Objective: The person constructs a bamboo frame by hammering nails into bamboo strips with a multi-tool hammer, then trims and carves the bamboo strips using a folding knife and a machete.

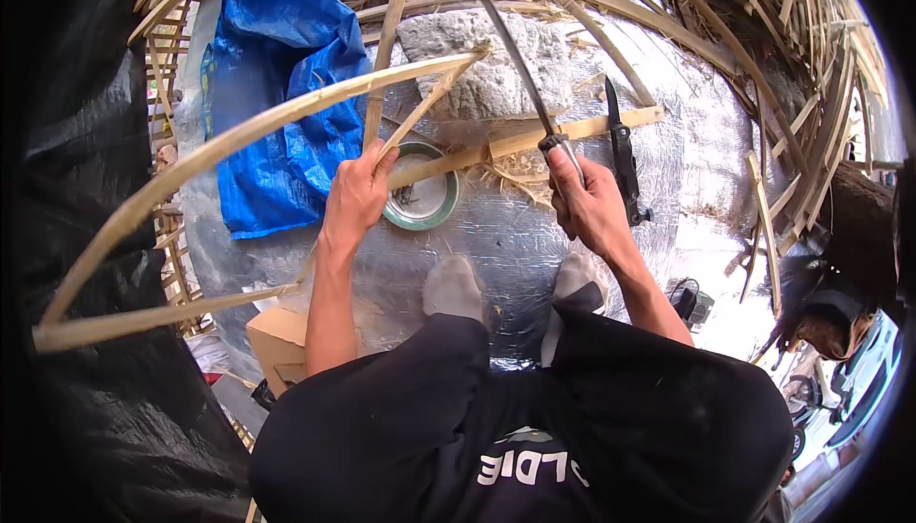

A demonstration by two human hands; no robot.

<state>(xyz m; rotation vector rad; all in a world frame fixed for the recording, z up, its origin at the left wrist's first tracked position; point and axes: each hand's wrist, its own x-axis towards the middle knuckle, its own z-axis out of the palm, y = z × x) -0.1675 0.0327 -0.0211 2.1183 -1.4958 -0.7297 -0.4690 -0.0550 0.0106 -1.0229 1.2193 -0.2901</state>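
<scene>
My left hand (357, 194) is closed around bamboo strips (386, 55), one of them rising away to the top of the view. A bent bamboo frame (205, 148) curves out to the left from near that hand. In my right hand (587, 200) is the handle of a long metal tool (510, 41), its dark shaft pointing up and left. A flat bamboo piece (515, 144) lies crosswise between my hands, its left end close to my left hand. Behind it sits a rough stone block (468, 60). Beside my left hand is a round green-rimmed dish (425, 219) with small dark bits inside.
A blue plastic sheet (277, 113) lies at the left. Right of my right hand is a black knife-like tool (623, 156). A cardboard box (277, 337) stands at lower left. Bamboo strips (763, 227) are heaped at the right and back. My feet rest on silvery sheeting (515, 237).
</scene>
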